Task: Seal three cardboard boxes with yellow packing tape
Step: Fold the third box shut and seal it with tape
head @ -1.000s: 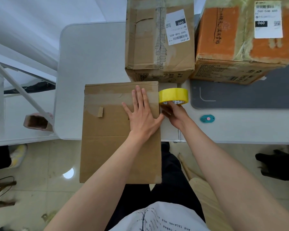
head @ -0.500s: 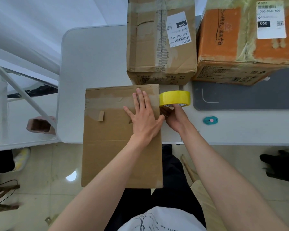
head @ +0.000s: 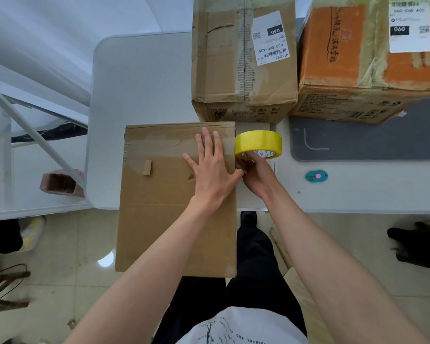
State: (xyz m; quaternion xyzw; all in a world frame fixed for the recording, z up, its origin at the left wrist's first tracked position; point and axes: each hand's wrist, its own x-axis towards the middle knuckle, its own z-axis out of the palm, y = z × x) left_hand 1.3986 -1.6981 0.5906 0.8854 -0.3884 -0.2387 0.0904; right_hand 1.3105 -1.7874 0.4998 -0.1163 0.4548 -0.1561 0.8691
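Left hand (head: 212,167) flat with spread fingers on the nearest cardboard box (head: 169,219), right hand (head: 257,173) gripping the yellow tape roll (head: 258,142) at that box's right edge, two more closed boxes behind on the white table (head: 139,95), brown box (head: 243,63) and orange box (head: 365,58), three boxes total, contents hidden

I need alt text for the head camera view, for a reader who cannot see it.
A person's left hand presses flat on a plain cardboard box while the right hand holds a yellow tape roll at its right edge. Two labelled boxes stand behind on the white table.
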